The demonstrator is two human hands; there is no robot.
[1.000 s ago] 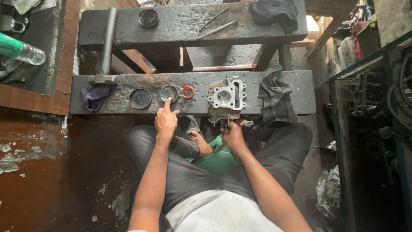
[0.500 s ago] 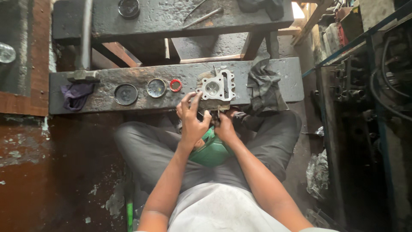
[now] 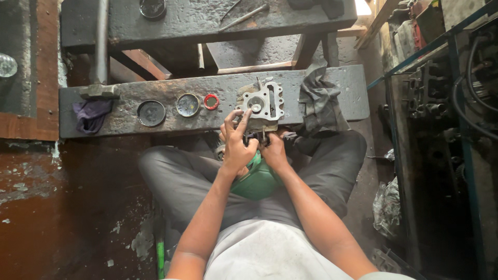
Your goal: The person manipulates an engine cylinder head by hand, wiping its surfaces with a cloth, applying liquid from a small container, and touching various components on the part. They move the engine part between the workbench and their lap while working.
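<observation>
A metal engine cylinder head [image 3: 263, 105] sits on the near grey bench [image 3: 171, 86], hanging over its front edge. My left hand [image 3: 237, 142] rests against the head's lower left side, its index finger raised onto the top face. My right hand [image 3: 273, 150] grips the part from underneath at the bench edge, fingers mostly hidden. Left of the head lie a red ring [image 3: 210, 101], a round silvery disc [image 3: 187, 105] and a dark round disc [image 3: 151, 113]. A green object [image 3: 258, 180] sits in my lap below both hands.
A hammer [image 3: 99, 62] stands at the bench's left end beside a purple rag [image 3: 92, 115]. A dark grey cloth [image 3: 320, 98] lies right of the head. A second bench [image 3: 207, 21] behind holds a round lid and thin rods. Engine parts crowd the right shelf [image 3: 430, 98].
My left hand left the round discs and moved right to the cylinder head, where it now rests with a finger on top. My right hand stayed under the head.
</observation>
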